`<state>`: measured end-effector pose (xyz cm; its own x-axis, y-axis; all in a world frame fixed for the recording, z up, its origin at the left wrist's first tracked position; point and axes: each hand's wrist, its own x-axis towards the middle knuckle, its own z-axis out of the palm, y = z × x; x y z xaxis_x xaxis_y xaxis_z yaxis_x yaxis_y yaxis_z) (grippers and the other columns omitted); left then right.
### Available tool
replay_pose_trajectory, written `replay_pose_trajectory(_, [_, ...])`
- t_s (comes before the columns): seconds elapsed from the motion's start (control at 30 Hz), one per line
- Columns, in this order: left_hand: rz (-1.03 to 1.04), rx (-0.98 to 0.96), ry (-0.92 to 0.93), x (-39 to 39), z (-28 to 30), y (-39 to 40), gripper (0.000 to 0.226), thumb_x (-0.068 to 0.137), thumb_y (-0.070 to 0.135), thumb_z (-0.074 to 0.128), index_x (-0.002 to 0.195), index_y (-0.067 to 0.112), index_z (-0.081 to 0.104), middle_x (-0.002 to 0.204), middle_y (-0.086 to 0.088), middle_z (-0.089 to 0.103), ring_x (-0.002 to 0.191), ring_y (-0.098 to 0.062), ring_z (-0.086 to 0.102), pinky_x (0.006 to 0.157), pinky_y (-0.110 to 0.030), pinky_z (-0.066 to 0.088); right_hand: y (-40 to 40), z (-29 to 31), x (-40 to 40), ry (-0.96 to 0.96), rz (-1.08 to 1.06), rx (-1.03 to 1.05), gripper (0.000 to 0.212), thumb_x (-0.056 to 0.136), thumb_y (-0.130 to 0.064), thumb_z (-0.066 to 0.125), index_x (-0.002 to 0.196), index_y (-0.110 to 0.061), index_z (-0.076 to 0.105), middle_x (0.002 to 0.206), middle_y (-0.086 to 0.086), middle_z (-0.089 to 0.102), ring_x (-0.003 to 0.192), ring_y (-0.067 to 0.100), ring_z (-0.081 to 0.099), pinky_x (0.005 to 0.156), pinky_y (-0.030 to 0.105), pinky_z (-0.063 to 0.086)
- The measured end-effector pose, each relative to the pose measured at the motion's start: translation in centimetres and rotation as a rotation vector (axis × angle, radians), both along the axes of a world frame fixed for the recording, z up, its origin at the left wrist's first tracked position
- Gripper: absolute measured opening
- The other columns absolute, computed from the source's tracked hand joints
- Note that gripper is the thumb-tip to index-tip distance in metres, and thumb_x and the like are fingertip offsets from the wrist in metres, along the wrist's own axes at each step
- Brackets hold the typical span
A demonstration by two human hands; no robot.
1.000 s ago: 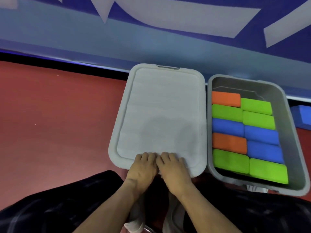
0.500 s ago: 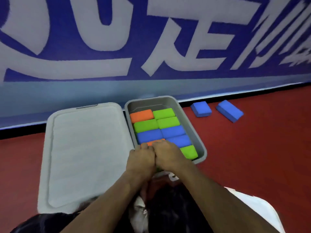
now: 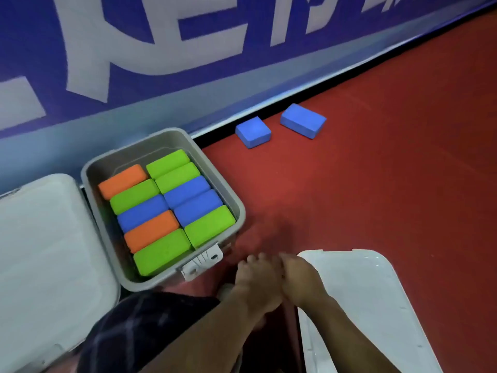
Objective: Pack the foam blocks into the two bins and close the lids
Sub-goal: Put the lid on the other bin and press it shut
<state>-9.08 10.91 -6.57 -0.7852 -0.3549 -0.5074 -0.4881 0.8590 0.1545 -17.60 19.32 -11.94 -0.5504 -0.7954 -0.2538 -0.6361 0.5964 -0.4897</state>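
An open grey bin stands on the red floor, filled with orange, green and blue foam blocks lying in two rows. To its left is a second bin under a shut grey lid. A loose white lid lies flat at the lower right. Two blue foam blocks rest on the floor by the wall. My left hand hovers over the floor with curled fingers and nothing in it. My right hand touches it and sits at the loose lid's near-left corner; its grip is hidden.
A blue and white banner wall runs along the back, right behind the bins. The open bin has a white latch on its near end. My dark-clothed knee is at the bottom. Red floor stretches to the right.
Both hands left the shut lid on the left, passed over the open bin, and now sit together at the loose white lid's corner. The view swung right, showing two blue blocks.
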Motion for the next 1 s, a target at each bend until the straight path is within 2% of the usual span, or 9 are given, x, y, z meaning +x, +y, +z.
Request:
replay_pose_trajectory(0.2, [0.000, 0.117, -0.185, -1.0, -8.8, 3.5, 0.049, 0.091, 0.028, 0.054, 0.135, 0.014, 0.037, 0.128, -0.013, 0.048, 0.113, -0.034, 0.048, 0.090, -0.044, 0.043, 7.8, -14.4, -1.4, -0.163, -0.180, 0.355, 0.037, 0.089, -0.048, 0.049, 0.110, -0.019, 0.054, 0.104, 0.001, 0.066, 0.094, 0.023, 0.062, 0.078, 0.034, 0.051])
replay_pose_trajectory(0.3, [0.003, 0.090, -0.300, 0.3, -11.7, 2.1, 0.052, 0.091, 0.029, 0.055, 0.136, 0.013, 0.036, 0.129, -0.017, 0.047, 0.116, -0.036, 0.047, 0.091, -0.046, 0.042, 8.3, -19.9, -1.1, -0.207, -0.189, 0.500, 0.046, 0.085, -0.045, 0.057, 0.119, -0.015, 0.046, 0.114, 0.008, 0.060, 0.101, 0.030, 0.059, 0.079, 0.038, 0.050])
replay_pose_trajectory(0.4, [0.000, 0.066, -0.369, 0.9, -13.9, 1.0, 0.056, 0.089, 0.031, 0.058, 0.136, 0.012, 0.035, 0.129, -0.019, 0.047, 0.118, -0.039, 0.045, 0.095, -0.049, 0.039, 7.7, -23.8, -0.5, -0.202, -0.096, 0.622, 0.056, 0.090, -0.038, 0.049, 0.141, -0.028, 0.027, 0.127, 0.010, 0.044, 0.110, 0.032, 0.051, 0.083, 0.041, 0.047])
replay_pose_trajectory(0.47, [-0.004, 0.083, -0.391, 0.8, -14.8, 0.8, 0.062, 0.088, 0.033, 0.061, 0.139, 0.012, 0.032, 0.130, -0.019, 0.047, 0.119, -0.040, 0.044, 0.097, -0.052, 0.037, 7.2, -25.4, -0.2, -0.118, 0.013, 0.710, 0.056, 0.094, -0.036, 0.042, 0.145, -0.039, 0.020, 0.127, 0.009, 0.039, 0.110, 0.029, 0.050, 0.083, 0.041, 0.048])
replay_pose_trajectory(0.57, [-0.008, 0.098, -0.401, 0.3, -15.1, 1.1, 0.064, 0.088, 0.031, 0.059, 0.142, 0.012, 0.029, 0.130, -0.021, 0.045, 0.118, -0.041, 0.043, 0.096, -0.054, 0.040, 6.2, -26.6, -0.6, -0.033, 0.023, 0.748, 0.045, 0.093, -0.037, 0.042, 0.137, -0.040, 0.032, 0.119, 0.006, 0.042, 0.105, 0.026, 0.051, 0.080, 0.039, 0.048])
replay_pose_trajectory(0.7, [-0.011, 0.151, -0.328, -1.4, -14.4, 2.5, 0.060, 0.090, 0.026, 0.056, 0.141, 0.009, 0.030, 0.130, -0.022, 0.045, 0.117, -0.040, 0.042, 0.093, -0.051, 0.036, 5.1, -27.9, -2.5, 0.014, 0.017, 0.830, 0.031, 0.093, -0.033, 0.041, 0.122, -0.027, 0.051, 0.117, 0.005, 0.053, 0.109, 0.025, 0.053, 0.085, 0.038, 0.044])
replay_pose_trajectory(0.8, [-0.008, 0.204, -0.250, -2.3, -14.4, 3.5, 0.054, 0.091, 0.027, 0.053, 0.138, 0.010, 0.032, 0.127, -0.022, 0.048, 0.112, -0.039, 0.044, 0.092, -0.050, 0.036, 5.4, -28.3, -3.8, 0.045, 0.145, 0.772, 0.026, 0.092, -0.026, 0.043, 0.111, -0.022, 0.060, 0.112, 0.003, 0.061, 0.105, 0.025, 0.058, 0.084, 0.035, 0.046])
replay_pose_trajectory(0.9, [-0.008, 0.194, -0.266, -2.3, -14.6, 3.1, 0.059, 0.091, 0.032, 0.055, 0.140, 0.012, 0.031, 0.129, -0.021, 0.047, 0.115, -0.038, 0.044, 0.094, -0.049, 0.037, 5.4, -26.9, -4.6, 0.139, 0.190, 0.610, 0.012, 0.085, -0.010, 0.054, 0.089, -0.012, 0.065, 0.087, 0.010, 0.066, 0.078, 0.031, 0.064, 0.067, 0.039, 0.054])
replay_pose_trajectory(1.0, [0.020, 0.134, -0.303, -1.8, -14.6, 1.9, 0.059, 0.089, 0.032, 0.059, 0.138, 0.013, 0.033, 0.129, -0.018, 0.047, 0.117, -0.036, 0.043, 0.093, -0.047, 0.039, 4.8, -24.3, -5.2, 0.304, 0.089, 0.404, 0.007, 0.071, 0.004, 0.050, 0.069, -0.001, 0.055, 0.061, 0.019, 0.053, 0.050, 0.034, 0.054, 0.047, 0.038, 0.045])
